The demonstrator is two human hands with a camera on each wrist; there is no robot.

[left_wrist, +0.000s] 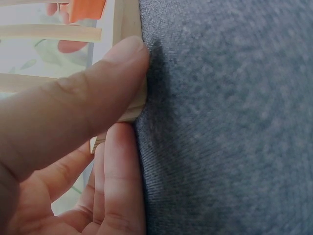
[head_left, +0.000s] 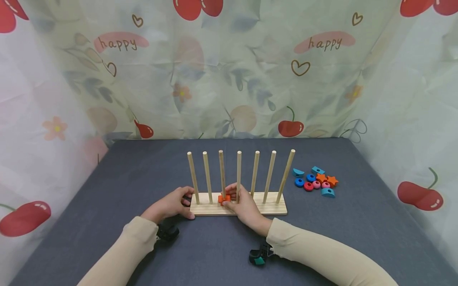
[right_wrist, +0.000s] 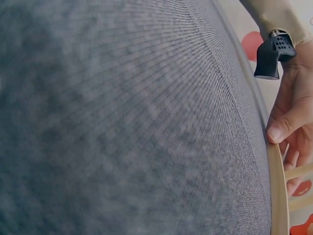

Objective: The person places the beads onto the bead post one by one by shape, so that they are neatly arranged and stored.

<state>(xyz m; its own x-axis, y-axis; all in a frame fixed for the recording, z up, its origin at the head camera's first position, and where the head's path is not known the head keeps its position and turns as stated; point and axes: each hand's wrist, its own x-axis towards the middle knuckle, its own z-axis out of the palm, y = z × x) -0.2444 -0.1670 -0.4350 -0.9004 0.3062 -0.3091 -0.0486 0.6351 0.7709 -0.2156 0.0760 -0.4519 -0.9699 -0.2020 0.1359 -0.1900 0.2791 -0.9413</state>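
A pale wooden peg board (head_left: 207,210) with several upright dowels lies across the middle of the table. My left hand (head_left: 177,203) grips the board's left end; in the left wrist view the thumb (left_wrist: 98,88) lies along its front edge and the fingers bend at the end. An orange star bead (head_left: 222,198) sits low around the third dowel from the left, down at the board. My right hand (head_left: 247,208) pinches that bead from the right, the thumb at its front. The right hand's other fingers are partly hidden behind the fourth dowel (head_left: 239,171).
Right of the board lies a loose group of beads: orange stars (head_left: 332,181), blue rings (head_left: 299,182), a red ring (head_left: 308,186), pink beads (head_left: 316,184) and light-blue blocks (head_left: 327,192). A patterned curtain (head_left: 229,79) stands behind the dark tablecloth (head_left: 214,254).
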